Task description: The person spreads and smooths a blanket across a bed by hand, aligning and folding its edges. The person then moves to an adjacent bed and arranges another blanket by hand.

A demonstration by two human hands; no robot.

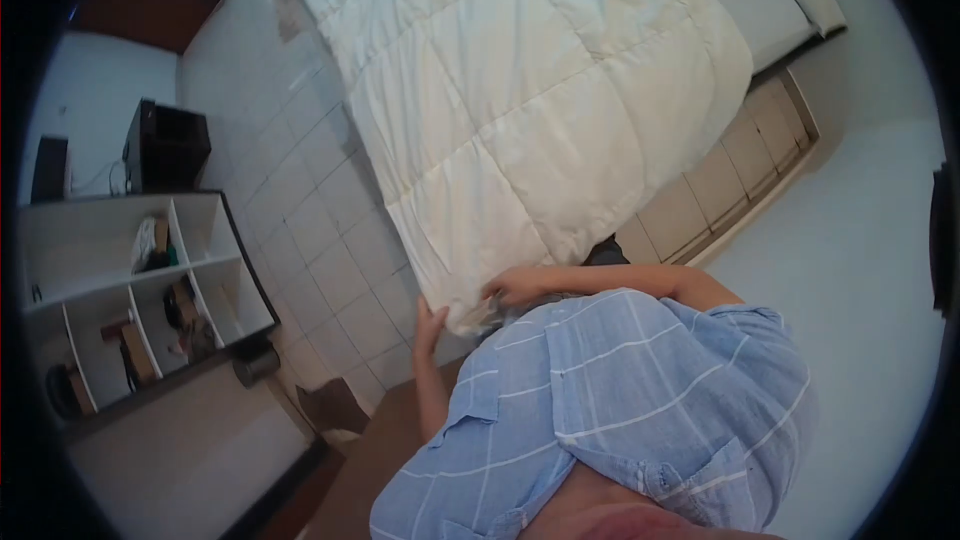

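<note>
A cream quilted comforter (520,100) spreads over a bed, and its near corner reaches the person's waist. At the left edge of that corner, my left hand (430,327) pinches the fabric between thumb and fingers. My right hand (515,286) is a short way to the right, its fingers curled on the bunched corner. Some crumpled material (485,314) shows between the two hands, its details too small to make out.
White shelves (130,285) with assorted items stand at the left, with a black box-like object (168,145) above them. Floor tiles (335,230) run along the bed's left side. A pale wall (840,260) is at the right. A brown surface (375,450) lies low at the left.
</note>
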